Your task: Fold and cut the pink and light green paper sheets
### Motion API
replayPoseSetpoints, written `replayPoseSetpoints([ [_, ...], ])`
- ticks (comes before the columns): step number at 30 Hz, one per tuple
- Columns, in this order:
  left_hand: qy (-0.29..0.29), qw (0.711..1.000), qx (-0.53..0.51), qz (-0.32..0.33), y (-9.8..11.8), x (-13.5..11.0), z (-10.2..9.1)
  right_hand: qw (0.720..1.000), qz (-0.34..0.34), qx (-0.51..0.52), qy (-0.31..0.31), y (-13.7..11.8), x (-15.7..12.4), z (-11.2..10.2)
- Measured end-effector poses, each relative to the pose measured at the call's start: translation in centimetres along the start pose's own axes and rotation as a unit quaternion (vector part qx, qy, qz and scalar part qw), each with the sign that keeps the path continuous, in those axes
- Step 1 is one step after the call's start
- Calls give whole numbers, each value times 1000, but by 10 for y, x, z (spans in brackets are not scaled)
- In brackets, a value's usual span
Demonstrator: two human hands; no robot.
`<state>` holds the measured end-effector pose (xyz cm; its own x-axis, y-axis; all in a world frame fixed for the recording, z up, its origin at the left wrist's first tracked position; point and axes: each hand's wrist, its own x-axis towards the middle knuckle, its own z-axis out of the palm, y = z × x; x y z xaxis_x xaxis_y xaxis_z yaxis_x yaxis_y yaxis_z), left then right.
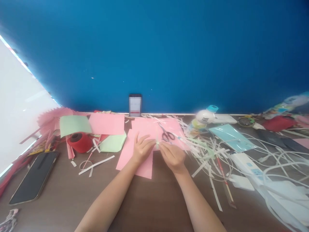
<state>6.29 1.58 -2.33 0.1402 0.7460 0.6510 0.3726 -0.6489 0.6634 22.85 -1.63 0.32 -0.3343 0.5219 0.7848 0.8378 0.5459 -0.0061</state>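
My left hand (142, 150) and my right hand (173, 157) meet at the fingertips over the table. Pinched between them is a small pale green paper piece (157, 145), mostly hidden by the fingers. The left thumb and forefinger press together while the other fingers stretch out; the right fingers are curled in. Under and behind the hands lie pink paper sheets (138, 172). Scissors (168, 135) with dark handles rest on the pink paper just beyond my right hand.
On the left are a black phone (35, 178), a red thread spool (79, 142) and green paper (75, 125). A small phone (135, 105) leans on the blue wall. To the right lie paper strips (205, 154), a white bottle (201, 120), a power strip (251, 170) and tangled cables.
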Motion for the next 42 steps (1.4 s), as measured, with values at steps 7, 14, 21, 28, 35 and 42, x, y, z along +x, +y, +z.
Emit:
replayPoseSetpoints([
  [7, -7, 1000, 7, -3, 6, 0, 1, 998, 49, 15, 27, -5, 3, 1],
  [14, -13, 998, 52, 36, 4, 0, 2, 996, 51, 62, 26, -6, 1, 4],
  [21, -23, 995, 81, 59, 9, 1, 1, 997, 24, 65, 22, -7, 5, 5],
  [28, 3, 985, 145, 95, 9, 2, 2, 998, 0, 68, -4, -6, 6, 7],
  [35, 32, 996, 79, 35, 17, 5, 5, 998, -38, 42, 35, -7, 6, 13],
  [42, -3, 934, -253, -251, 13, 14, 1, 955, 195, 72, 211, -2, 12, 5],
])
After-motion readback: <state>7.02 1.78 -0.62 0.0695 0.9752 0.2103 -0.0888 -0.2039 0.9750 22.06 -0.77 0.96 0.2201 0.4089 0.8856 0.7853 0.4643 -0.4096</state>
